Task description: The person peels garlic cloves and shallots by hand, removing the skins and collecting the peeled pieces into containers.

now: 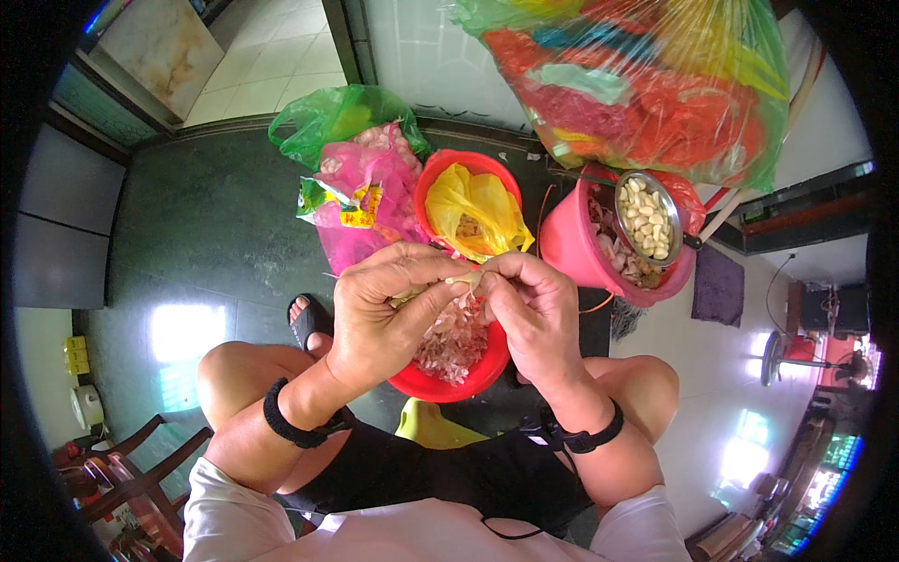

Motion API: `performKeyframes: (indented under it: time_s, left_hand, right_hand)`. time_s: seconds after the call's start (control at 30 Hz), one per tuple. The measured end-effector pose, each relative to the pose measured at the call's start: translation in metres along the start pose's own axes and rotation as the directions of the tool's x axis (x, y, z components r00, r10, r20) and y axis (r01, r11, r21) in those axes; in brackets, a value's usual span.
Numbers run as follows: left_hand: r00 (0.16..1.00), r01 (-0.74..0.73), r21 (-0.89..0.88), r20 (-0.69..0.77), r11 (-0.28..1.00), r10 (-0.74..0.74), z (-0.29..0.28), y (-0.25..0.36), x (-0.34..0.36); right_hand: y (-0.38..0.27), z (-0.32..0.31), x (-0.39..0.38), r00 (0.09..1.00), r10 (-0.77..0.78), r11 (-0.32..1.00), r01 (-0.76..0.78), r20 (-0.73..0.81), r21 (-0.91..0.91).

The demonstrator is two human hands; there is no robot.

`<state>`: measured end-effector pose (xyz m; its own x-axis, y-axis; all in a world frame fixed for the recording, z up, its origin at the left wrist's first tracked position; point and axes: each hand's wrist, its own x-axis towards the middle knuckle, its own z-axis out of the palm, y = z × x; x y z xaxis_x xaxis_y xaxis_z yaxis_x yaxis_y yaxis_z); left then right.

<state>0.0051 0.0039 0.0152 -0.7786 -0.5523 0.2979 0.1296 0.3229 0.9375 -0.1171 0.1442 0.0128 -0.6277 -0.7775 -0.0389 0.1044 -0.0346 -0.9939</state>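
Observation:
Above a red basin [468,389] of loose garlic skins [448,351], both hands meet at a pale garlic clove [461,280]. My left hand [379,304] is closed, gripping it between thumb and fingers. From the other side my right hand [538,318] pinches at its skin, thumb and forefinger together; the rest of its fingers curl in. What else may lie in the left palm is mostly hidden. Peeled cloves [646,220] fill a metal bowl, which rests on a pink bucket [568,239] of skins at the right.
Beyond the basin stands a red bucket [431,173] lined with a yellow bag [478,192]. To its left are a pink bag [361,245] with garlic bulbs and a green bag [314,122]. A large bag of coloured plastic [646,103] sits at the back right.

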Motion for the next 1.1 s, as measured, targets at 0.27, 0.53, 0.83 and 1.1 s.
performKeyframes:
  time_s: [0.27, 0.53, 0.83, 1.1]
  left_hand:
    - [0.942, 0.324, -0.376, 0.039, 0.868, -0.334, 0.005, -0.011, -0.009]
    - [0.853, 0.521, -0.509, 0.275, 0.685, -0.445, -0.007, -0.014, -0.002]
    - [0.864, 0.480, -0.411, 0.374, 0.775, -0.337, -0.006, -0.004, 0.002]
    - [0.844, 0.532, -0.725, 0.407, 0.438, -0.350, -0.018, -0.029, -0.001]
  right_hand:
    - [0.015, 0.008, 0.000, 0.985, 0.170, 0.909, -0.149, -0.018, 0.389]
    - [0.007, 0.007, 0.000, 0.993, 0.113, 0.949, -0.101, -0.022, 0.298]
    - [0.010, -0.005, 0.000, 0.997, 0.067, 0.965, -0.057, -0.032, 0.255]
    - [0.012, -0.018, 0.004, 1.000, 0.017, 0.882, -0.020, -0.011, -0.471]
